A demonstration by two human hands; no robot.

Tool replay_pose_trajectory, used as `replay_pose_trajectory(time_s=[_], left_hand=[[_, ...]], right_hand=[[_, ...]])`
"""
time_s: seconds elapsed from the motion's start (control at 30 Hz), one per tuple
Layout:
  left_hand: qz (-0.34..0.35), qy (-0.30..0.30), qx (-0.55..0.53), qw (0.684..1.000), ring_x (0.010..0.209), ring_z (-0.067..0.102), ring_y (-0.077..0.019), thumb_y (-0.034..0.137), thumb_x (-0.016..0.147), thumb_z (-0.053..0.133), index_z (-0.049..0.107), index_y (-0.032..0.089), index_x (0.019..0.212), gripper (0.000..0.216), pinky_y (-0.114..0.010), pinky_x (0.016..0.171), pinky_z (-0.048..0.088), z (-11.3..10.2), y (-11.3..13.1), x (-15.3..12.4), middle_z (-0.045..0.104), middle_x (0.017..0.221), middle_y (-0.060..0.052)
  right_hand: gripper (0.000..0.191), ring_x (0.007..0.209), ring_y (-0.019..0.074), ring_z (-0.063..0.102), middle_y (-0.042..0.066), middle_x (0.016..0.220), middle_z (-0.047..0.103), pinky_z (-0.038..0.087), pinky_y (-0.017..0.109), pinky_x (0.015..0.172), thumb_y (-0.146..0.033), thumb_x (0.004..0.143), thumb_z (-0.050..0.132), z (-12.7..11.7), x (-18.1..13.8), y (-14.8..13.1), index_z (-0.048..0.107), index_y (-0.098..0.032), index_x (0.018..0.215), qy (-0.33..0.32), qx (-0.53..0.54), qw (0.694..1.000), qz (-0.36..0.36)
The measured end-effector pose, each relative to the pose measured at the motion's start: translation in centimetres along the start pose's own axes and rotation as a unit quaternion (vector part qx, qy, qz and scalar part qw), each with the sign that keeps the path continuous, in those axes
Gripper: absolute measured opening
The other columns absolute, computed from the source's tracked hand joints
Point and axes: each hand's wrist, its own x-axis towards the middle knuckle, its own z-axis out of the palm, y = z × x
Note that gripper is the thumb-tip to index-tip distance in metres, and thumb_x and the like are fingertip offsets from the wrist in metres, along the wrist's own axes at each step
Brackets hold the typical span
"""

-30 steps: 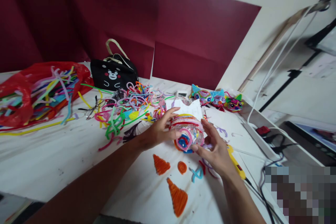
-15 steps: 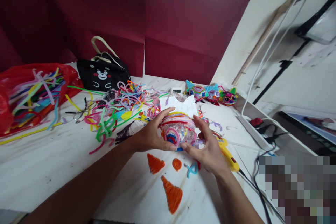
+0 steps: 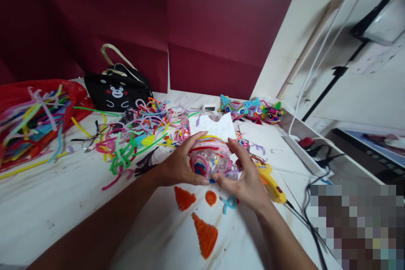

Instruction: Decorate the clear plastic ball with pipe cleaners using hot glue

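In the head view, the left hand (image 3: 180, 162) is curved, thumb apart from fingers, gripping one side of a round striped craft (image 3: 211, 148). The right hand (image 3: 248, 179) is bent likewise around its other side, thumbs close together at the near edge. The craft is between the two hands; whether it touches the table (image 3: 152, 232) cannot be told. A paper (image 3: 218, 125) lies just beyond the fingers. Nearer than the hands lie two orange triangles (image 3: 205, 236), an orange spiral (image 3: 210, 198) and a blue twist (image 3: 229, 203). The glue gun (image 3: 274, 185) sits close by the right hand's outer side, partly hidden by it. Left of the left hand spreads a tangle of pipe cleaners (image 3: 152, 120).
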Motion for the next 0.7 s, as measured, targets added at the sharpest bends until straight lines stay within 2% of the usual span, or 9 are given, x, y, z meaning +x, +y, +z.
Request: replay_pose_trajectory(time_s=[0.1,0.3,0.43,0.6,0.7], left_hand=[[0.0,0.004,0.026,1.0,0.139,0.045,-0.0429,0.039,0.049,0.095,0.032,0.02,0.153,0.123,-0.054,0.116,0.037,-0.1,-0.2,0.0,0.035,0.16,-0.019],[0.008,-0.003,0.03,1.0,0.14,0.045,-0.0413,0.04,0.053,0.094,0.03,0.021,0.155,0.122,-0.054,0.117,0.037,-0.1,-0.5,-0.1,0.045,0.154,-0.017],[0.024,-0.018,0.022,0.999,0.139,0.046,-0.0405,0.041,0.055,0.093,0.03,0.023,0.154,0.119,-0.054,0.116,0.039,-0.3,-0.9,-0.1,0.04,0.157,-0.017],[0.027,-0.031,-0.004,0.999,0.142,0.043,-0.0394,0.042,0.066,0.088,0.028,0.023,0.155,0.108,-0.051,0.113,0.043,-0.6,-1.5,-0.1,0.039,0.159,-0.017],[0.017,-0.028,-0.006,0.999,0.141,0.044,-0.0399,0.04,0.065,0.089,0.029,0.023,0.154,0.108,-0.051,0.113,0.043,-0.7,-1.5,-0.1,0.04,0.158,-0.017]], right_hand=[[0.09,0.129,0.0343,0.056,0.016,0.14,0.056,0.048,0.051,0.103,-0.045,0.068,0.082,0.1,-0.1,0.0,0.042,-0.024,0.146,0.004,-0.011,1.0,-0.009],[0.088,0.126,0.0342,0.058,0.015,0.138,0.058,0.051,0.051,0.1,-0.046,0.07,0.08,0.0,-0.2,0.0,0.042,-0.026,0.147,0.009,-0.023,0.999,-0.026],[0.087,0.128,0.0341,0.056,0.014,0.137,0.057,0.051,0.05,0.099,-0.046,0.071,0.079,0.1,-0.2,0.0,0.042,-0.027,0.147,0.012,-0.022,0.999,-0.025],[0.088,0.129,0.0343,0.055,0.016,0.139,0.055,0.05,0.051,0.101,-0.046,0.071,0.079,0.1,-0.3,0.0,0.04,-0.024,0.147,0.011,-0.021,0.999,-0.026],[0.088,0.13,0.034,0.054,0.016,0.14,0.054,0.048,0.051,0.103,-0.046,0.072,0.078,0.1,-0.3,0.1,0.039,-0.023,0.148,0.009,-0.022,0.999,-0.027]])
